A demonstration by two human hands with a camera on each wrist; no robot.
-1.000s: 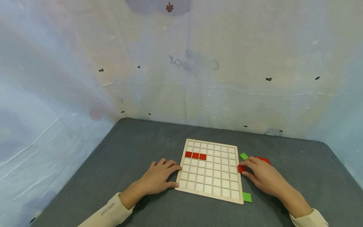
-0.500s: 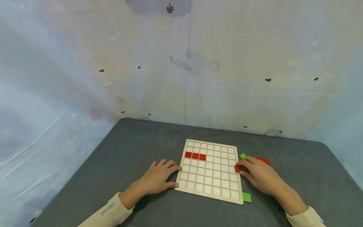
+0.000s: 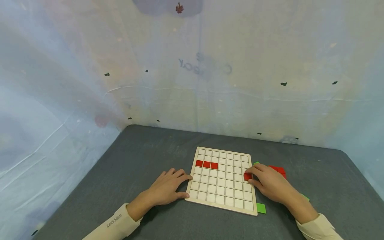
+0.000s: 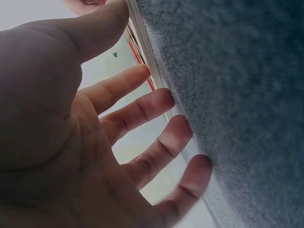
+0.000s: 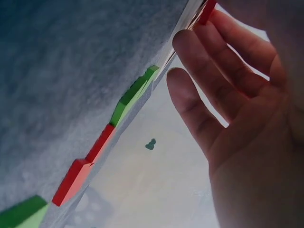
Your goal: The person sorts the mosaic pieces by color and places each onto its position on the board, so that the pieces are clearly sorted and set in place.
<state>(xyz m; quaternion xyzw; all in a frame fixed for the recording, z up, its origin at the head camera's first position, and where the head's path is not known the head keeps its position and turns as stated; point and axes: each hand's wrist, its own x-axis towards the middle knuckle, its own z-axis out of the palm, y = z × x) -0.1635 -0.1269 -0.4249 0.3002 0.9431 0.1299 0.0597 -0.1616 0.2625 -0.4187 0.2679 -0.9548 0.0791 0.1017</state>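
A wooden grid board (image 3: 221, 191) lies flat on the dark table, with three red tiles (image 3: 207, 164) in a row at its upper left. My right hand (image 3: 268, 181) pinches a red square tile (image 3: 247, 176) between thumb and fingers over the board's right edge. That held tile (image 5: 207, 12) also shows at the top of the right wrist view, where the outer fingers are extended. My left hand (image 3: 166, 189) rests at the board's left side, index finger and thumb touching its edge. In the left wrist view its fingers (image 4: 178, 135) are spread and loosely straight.
Loose red tiles (image 3: 279, 170) lie right of the board, partly behind the right hand. One green tile (image 3: 261, 208) touches the board's lower right edge; another green tile (image 3: 305, 197) peeks out beside the right wrist. A pale sheet (image 3: 210, 66) hangs behind the table (image 3: 156, 150).
My right hand has moved left with the red tile, from beside the board to over its right edge. More loose tiles show behind the hand. The left hand has not moved.
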